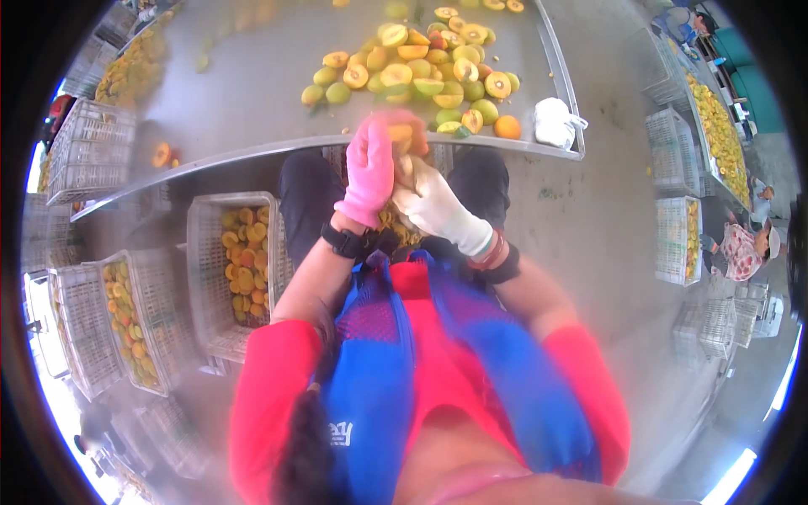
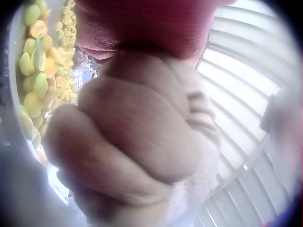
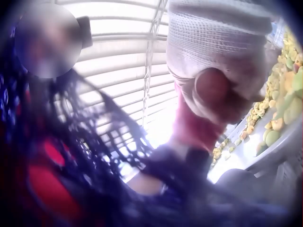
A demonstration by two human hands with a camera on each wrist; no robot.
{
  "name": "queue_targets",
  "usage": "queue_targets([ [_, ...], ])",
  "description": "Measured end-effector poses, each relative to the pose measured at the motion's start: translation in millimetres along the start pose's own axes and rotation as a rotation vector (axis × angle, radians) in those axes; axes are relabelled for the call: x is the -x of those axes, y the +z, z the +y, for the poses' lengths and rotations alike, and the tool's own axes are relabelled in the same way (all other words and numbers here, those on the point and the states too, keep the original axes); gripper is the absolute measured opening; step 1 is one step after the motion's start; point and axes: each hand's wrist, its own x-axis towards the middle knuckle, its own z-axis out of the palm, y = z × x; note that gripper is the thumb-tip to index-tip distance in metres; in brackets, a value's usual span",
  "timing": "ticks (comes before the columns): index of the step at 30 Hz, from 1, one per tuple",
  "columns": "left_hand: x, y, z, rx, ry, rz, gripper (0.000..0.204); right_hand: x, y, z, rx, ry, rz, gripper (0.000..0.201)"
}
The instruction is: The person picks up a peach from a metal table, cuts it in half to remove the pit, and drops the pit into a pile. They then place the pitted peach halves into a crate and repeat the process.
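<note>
Left hand (image 1: pixel 368 172) upright; right hand (image 1: pixel 433 202) beside it, fingers (image 2: pixel 142 123) curled — left's spread, and either's hold, I cannot tell.

The left hand (image 1: pixel 370 156) wears a pink glove (image 1: pixel 364 189) and a black watch-like band (image 1: pixel 342 241); the right hand (image 1: pixel 433 202) wears a white knitted glove (image 1: pixel 450 220), red bands (image 1: pixel 496 252) and a black strap (image 1: pixel 507 268). An open blue vest (image 1: pixel 366 379) with mesh panels (image 1: pixel 370 310) and a white marking (image 1: pixel 339 434) on its left side covers a red short-sleeved top (image 1: pixel 273 379), above dark trousers (image 1: pixel 307 198).

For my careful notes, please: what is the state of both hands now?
Left hand: closed, apparently on a piece of fruit, though blurred.
Right hand: curled closed; whether it holds anything cannot be told.
</note>
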Motion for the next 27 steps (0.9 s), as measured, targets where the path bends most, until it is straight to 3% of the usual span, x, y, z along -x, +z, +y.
queue_targets([
  [2, -0.2, -1.3, -1.1, 0.032, 0.011, -0.030, 0.046, -4.4, -20.0, -37.7, -0.582, 0.827, -0.259, 0.014],
  [4, -0.3, -1.2, 0.0, 0.039, 0.013, -0.027, 0.045, -1.6, -15.3, -23.4, -0.679, 0.796, -0.258, 0.015],
  [6, -0.2, -1.4, -6.3, 0.060, 0.071, -0.075, 0.043, 8.5, 9.2, 30.8, -0.182, 0.082, -0.039, 0.012],
  [7, 0.7, -1.7, -4.9, 0.000, 0.096, -0.083, 0.042, 4.8, 19.2, 55.3, -0.081, -0.186, 0.050, 0.010],
  [8, 2.9, -3.3, -4.6, 0.000, 0.105, -0.082, 0.042, 3.2, 13.2, 33.4, -0.079, -0.195, 0.046, 0.010],
  [10, 2.8, -8.0, -8.1, 0.099, 0.038, -0.101, 0.034, -1.6, -10.1, -34.0, -0.561, 0.699, -0.205, 0.010],
  [11, 3.2, -7.8, -9.4, 0.099, 0.038, -0.080, 0.034, -2.5, -13.3, -31.9, -0.682, 0.728, -0.247, 0.009],
  [15, 1.5, -14.0, -6.0, 0.204, -0.022, -0.148, 0.033, -2.4, -7.7, -23.1, -0.744, 0.734, -0.245, 0.009],
  [17, 1.9, -8.9, -6.8, 0.126, 0.049, -0.095, 0.033, -3.6, 11.6, 12.8, 0.140, -0.263, 0.047, 0.009],
  [18, 3.8, -9.1, -8.0, 0.128, 0.034, -0.092, 0.033, -2.3, 7.5, -5.1, 0.138, -0.248, 0.048, 0.009],
  [20, 2.5, -10.8, -8.4, 0.126, 0.051, -0.080, 0.034, -3.8, -11.7, -38.9, -0.479, 0.664, -0.265, 0.009],
  [21, 3.0, -11.9, -7.3, 0.101, 0.053, -0.091, 0.034, -2.9, -14.5, -37.5, -0.627, 0.731, -0.277, 0.008],
  [24, 1.0, -16.1, -0.4, 0.071, 0.057, -0.161, 0.035, -3.2, -14.5, -41.7, -0.712, 0.754, -0.293, 0.008],
  [25, 3.3, -11.0, -1.2, 0.113, 0.011, -0.094, 0.037, -2.8, -5.1, -46.4, -0.440, 0.573, -0.222, 0.007],
  [26, 5.1, -10.9, -3.0, 0.115, 0.007, -0.096, 0.037, 0.0, 5.9, -25.0, -0.440, 0.577, -0.219, 0.007],
  [27, 6.3, -12.3, -6.0, 0.114, -0.024, -0.083, 0.040, 5.5, 16.7, 14.0, -0.312, 0.283, -0.129, 0.006],
])
